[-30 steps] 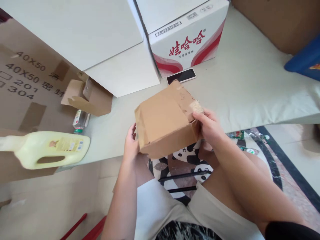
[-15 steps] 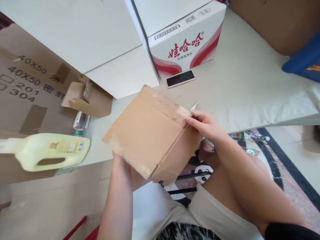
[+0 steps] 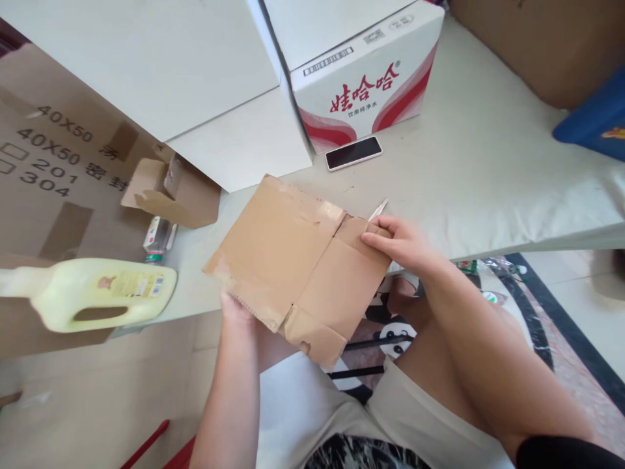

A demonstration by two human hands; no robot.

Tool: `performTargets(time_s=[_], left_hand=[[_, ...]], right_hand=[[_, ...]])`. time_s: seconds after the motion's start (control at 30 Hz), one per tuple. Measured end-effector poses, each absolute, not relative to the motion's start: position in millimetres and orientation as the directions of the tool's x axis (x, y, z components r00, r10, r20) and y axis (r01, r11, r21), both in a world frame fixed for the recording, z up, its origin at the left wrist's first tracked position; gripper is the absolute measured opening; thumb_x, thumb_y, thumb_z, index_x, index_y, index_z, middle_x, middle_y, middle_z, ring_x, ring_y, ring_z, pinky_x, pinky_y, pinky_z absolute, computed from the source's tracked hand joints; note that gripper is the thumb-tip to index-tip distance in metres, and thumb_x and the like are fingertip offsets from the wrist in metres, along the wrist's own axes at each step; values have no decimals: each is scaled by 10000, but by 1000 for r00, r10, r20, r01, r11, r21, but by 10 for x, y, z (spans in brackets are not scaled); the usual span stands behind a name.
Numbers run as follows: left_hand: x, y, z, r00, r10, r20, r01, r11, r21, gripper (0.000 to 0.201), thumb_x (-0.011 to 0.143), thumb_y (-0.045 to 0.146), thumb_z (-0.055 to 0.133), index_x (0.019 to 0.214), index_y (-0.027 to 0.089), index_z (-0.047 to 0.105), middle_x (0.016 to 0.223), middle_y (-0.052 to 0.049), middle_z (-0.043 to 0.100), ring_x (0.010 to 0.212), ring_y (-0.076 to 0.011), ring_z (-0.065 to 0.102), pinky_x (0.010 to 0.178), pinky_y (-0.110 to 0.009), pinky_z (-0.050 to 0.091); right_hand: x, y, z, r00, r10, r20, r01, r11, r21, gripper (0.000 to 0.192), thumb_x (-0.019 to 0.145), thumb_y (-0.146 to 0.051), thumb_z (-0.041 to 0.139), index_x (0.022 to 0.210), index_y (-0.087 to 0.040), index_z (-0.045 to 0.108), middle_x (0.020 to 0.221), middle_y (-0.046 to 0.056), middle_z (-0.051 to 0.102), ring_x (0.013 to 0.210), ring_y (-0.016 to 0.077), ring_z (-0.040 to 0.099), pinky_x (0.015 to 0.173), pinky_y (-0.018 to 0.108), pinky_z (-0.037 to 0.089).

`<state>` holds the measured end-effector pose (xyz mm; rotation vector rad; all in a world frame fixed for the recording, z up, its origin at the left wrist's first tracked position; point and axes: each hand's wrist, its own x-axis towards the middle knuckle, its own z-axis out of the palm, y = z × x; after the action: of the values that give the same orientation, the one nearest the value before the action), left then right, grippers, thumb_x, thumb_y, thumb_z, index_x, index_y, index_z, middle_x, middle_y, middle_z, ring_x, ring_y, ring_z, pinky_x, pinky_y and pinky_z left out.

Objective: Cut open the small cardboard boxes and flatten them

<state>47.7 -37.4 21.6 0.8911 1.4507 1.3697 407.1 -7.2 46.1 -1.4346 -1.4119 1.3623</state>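
Observation:
A brown cardboard box (image 3: 273, 244) is tilted above the table's front edge, one broad panel facing up and a creased panel folding toward the lower right. My left hand (image 3: 237, 311) supports its lower left edge; the fingers are hidden beneath. At the right, my right hand (image 3: 390, 241) pinches the edge of the folded panel between thumb and curled fingers. Beyond those fingers shows a thin silvery pointed object (image 3: 379, 208); whether it lies on the table or is in the hand, I cannot tell.
A phone (image 3: 354, 154) lies before a white-and-red water carton (image 3: 366, 98). Large white boxes (image 3: 234, 137) stand behind. Leftward are a small open carton (image 3: 190, 195), a plastic bottle (image 3: 156, 240) and a yellowish jug (image 3: 107, 293). A blue container (image 3: 593, 120) sits right.
The right-hand panel of the cardboard box has swung up and outward, now lying flatter and showing more of its face. The box's far corner has shifted left.

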Motion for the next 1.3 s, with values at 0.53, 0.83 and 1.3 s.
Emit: performTargets(time_s=[0.53,0.83,1.3], left_hand=[[430,-316,118,-399,859,-320,-515,78,854,322,989,370,556,1257,225,662,1240,-67,780,1407,-186,579,1200,-353,464],[642,-319,298,-349,826,-444,-422,284,861,289,970,363,640,1217,221,690,1112,-58,804,1004,-195,776,974,-359,627],[825,378,5,-217,923,-317,-287,250,925,438,937,590,479,954,193,664,872,-77,748,664,-172,733,629,-277,586]], right_hand=[[4031,-98,507,-468,878,-100,-61,-145,-988,298,737,-430,719,891,-179,676,711,-7,664,515,84,523,469,223,412],[3991,-174,503,-403,878,-258,-53,-304,-951,332,731,-399,790,992,-213,703,910,53,739,614,123,600,439,220,473],[4160,-190,445,73,940,-334,-215,-312,-925,442,561,-484,874,777,-206,606,635,-14,601,400,66,399,343,256,329]])
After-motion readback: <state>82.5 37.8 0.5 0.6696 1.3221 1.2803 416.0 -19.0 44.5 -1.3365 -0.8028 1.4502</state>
